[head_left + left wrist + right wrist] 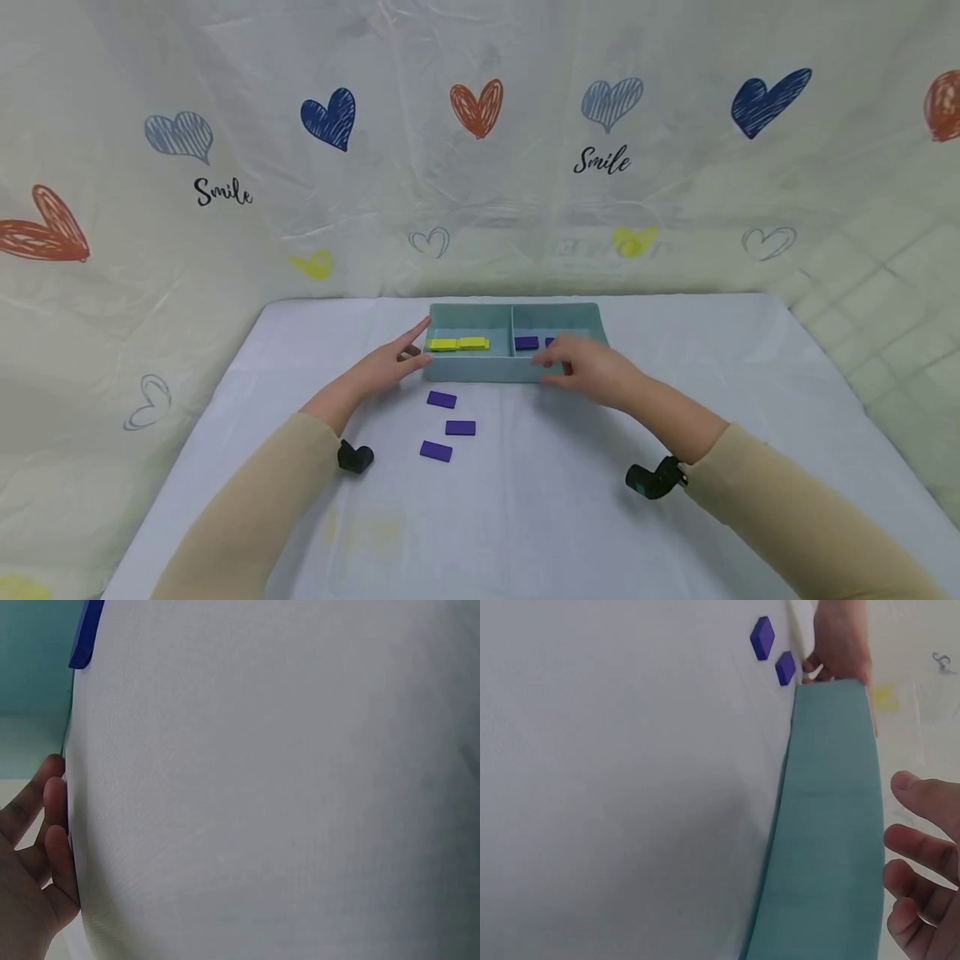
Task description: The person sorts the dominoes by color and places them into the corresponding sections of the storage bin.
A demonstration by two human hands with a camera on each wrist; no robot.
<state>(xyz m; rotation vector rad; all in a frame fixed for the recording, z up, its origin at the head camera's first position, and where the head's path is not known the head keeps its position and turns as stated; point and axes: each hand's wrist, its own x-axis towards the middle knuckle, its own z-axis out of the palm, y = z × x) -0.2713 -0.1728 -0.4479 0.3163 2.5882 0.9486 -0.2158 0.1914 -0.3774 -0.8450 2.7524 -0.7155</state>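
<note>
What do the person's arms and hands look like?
The left sleeve and right sleeve are plain beige. A small black gadget sticks out by each one. The left hand and right hand are bare, with no gloves or rings showing.

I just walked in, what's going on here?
A person works at a divided teal tray. The left hand is at its left end; the right hand is over the front of the right compartment, seemingly holding nothing. Yellow pieces lie in the left compartment, purple pieces in the right, and three more purple pieces on the white table.
</note>
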